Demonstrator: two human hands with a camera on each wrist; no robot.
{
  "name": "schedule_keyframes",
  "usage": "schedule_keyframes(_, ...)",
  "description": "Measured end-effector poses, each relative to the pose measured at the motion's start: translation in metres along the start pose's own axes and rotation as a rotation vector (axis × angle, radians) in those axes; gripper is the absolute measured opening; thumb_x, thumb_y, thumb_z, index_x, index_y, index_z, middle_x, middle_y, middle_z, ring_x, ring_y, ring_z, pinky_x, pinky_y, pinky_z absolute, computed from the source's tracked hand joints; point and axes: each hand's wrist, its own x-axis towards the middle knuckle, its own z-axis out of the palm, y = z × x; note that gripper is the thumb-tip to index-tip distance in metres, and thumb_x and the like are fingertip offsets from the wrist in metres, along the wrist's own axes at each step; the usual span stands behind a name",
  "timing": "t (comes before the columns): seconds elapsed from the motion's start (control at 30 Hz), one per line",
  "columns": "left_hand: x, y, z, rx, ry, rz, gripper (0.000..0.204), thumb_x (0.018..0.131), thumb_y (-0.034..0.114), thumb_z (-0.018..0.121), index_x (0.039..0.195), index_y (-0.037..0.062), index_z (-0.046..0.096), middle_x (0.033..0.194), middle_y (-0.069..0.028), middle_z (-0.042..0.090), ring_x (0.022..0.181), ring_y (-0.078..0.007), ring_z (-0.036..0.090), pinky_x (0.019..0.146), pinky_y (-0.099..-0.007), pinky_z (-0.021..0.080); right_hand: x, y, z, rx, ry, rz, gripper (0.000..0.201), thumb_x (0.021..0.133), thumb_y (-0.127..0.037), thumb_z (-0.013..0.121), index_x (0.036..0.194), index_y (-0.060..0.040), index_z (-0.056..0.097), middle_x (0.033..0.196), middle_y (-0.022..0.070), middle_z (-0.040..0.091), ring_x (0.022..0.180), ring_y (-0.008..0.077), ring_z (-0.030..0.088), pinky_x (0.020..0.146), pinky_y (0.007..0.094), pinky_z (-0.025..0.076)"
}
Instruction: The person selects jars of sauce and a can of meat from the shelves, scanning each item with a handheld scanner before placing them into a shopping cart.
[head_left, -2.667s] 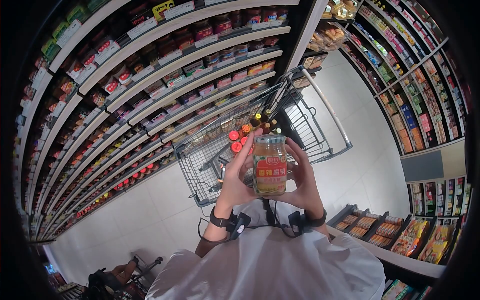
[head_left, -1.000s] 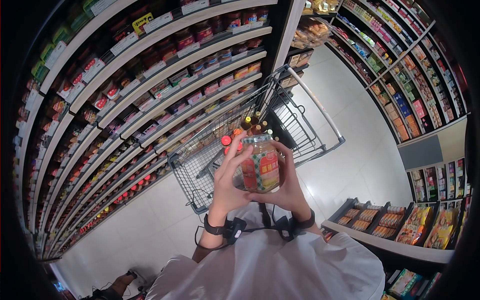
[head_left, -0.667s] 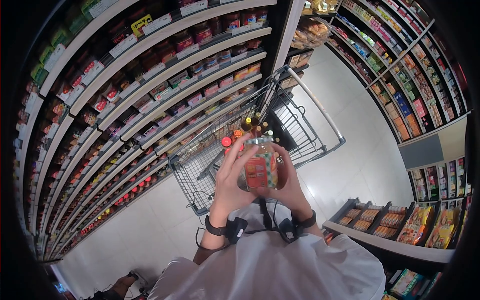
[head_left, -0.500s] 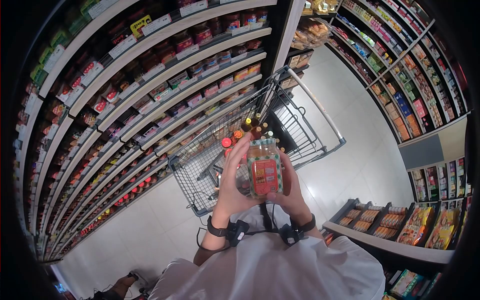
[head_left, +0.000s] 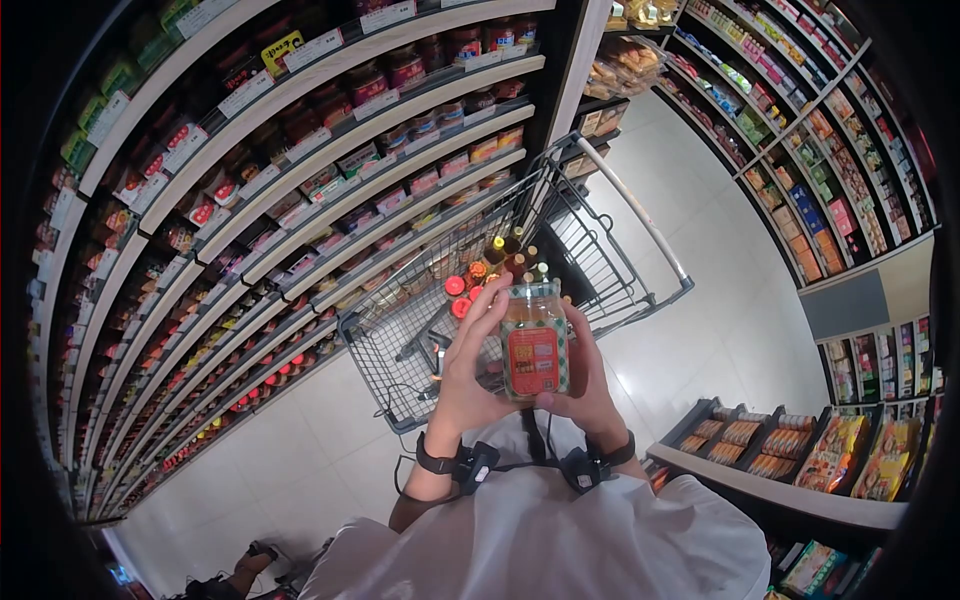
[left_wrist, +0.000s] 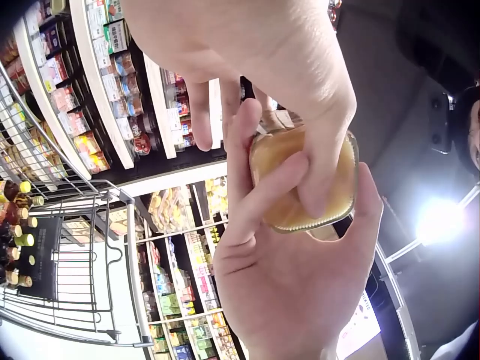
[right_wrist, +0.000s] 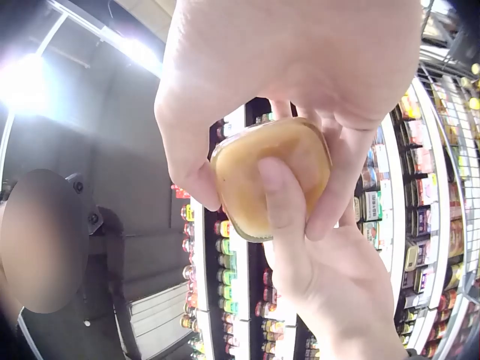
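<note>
In the head view a glass jar (head_left: 535,350) stands upright in front of the chest, with a red label panel and green checks toward me. My left hand (head_left: 463,375) holds its left side, fingers raised along the glass. On the other side my right hand (head_left: 592,385) grips it, thumb at the lower front. Both wrist views look up at the jar's tan underside (right_wrist: 240,176). There, thumbs of the left hand (left_wrist: 247,52) and the right hand (left_wrist: 292,285) press the base, while fingers wrap the sides.
A wire shopping cart (head_left: 395,360) holding several bottles (head_left: 515,262) with red and yellow caps stands just beyond the hands. Shelves of jars (head_left: 405,70) line the left side. At the right is a low rack (head_left: 775,450) of packets. Another person's leg (head_left: 250,570) shows lower left.
Between both hands the jar has been turned, from its front label through its checked side to the red back panel. Over the last half second it is nearly still.
</note>
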Motion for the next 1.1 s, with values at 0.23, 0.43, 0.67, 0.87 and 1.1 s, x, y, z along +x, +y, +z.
schedule_keyframes(0.23,0.0001,0.0004,-0.0006,0.009,0.005,0.015,0.105,0.058,0.016,0.095,0.149,0.0118,0.044,0.154,-0.0205,0.041,0.138,-0.0368,0.047,0.102,-0.0410,0.050,0.0004,-0.0005,0.0005,-0.014,-0.001,-0.008,0.108,0.070,-0.012,0.088,0.154,-0.0066,0.019,0.147,0.0108,0.040,0.137,0.0223,0.041,0.114,0.0373,0.036)
schedule_keyframes(0.43,-0.0011,0.0002,0.0002,0.034,0.009,0.035,0.105,0.058,0.016,0.095,0.149,0.0119,0.044,0.154,-0.0204,0.041,0.138,-0.0371,0.047,0.102,-0.0407,0.050,-0.0011,-0.0002,0.0003,-0.023,-0.001,-0.004,0.108,0.071,-0.012,0.088,0.154,-0.0066,0.020,0.148,0.0107,0.040,0.138,0.0226,0.040,0.114,0.0378,0.035)
schedule_keyframes(0.67,-0.0026,-0.0020,0.0016,0.018,0.011,0.028,0.105,0.058,0.015,0.095,0.149,0.0114,0.044,0.154,-0.0206,0.041,0.139,-0.0370,0.046,0.101,-0.0403,0.050,-0.0020,-0.0013,0.0004,-0.010,-0.001,0.006,0.107,0.071,-0.013,0.088,0.154,-0.0072,0.020,0.148,0.0109,0.040,0.138,0.0229,0.040,0.114,0.0377,0.034)
schedule_keyframes(0.87,-0.0034,-0.0024,0.0008,0.034,0.008,0.037,0.105,0.056,0.015,0.095,0.149,0.0110,0.046,0.154,-0.0207,0.042,0.138,-0.0367,0.047,0.103,-0.0408,0.049,-0.0038,-0.0022,0.0010,-0.011,-0.001,0.020,0.108,0.071,-0.014,0.088,0.154,-0.0082,0.018,0.148,0.0110,0.039,0.138,0.0231,0.040,0.115,0.0381,0.033)
schedule_keyframes(1.1,-0.0028,0.0010,0.0009,0.087,-0.005,0.029,0.106,0.055,0.014,0.095,0.149,0.0116,0.047,0.153,-0.0201,0.042,0.139,-0.0375,0.046,0.108,-0.0449,0.045,-0.0049,-0.0003,0.0001,-0.016,0.009,0.026,0.107,0.072,-0.014,0.087,0.154,-0.0085,0.018,0.148,0.0118,0.040,0.138,0.0236,0.040,0.116,0.0382,0.030)
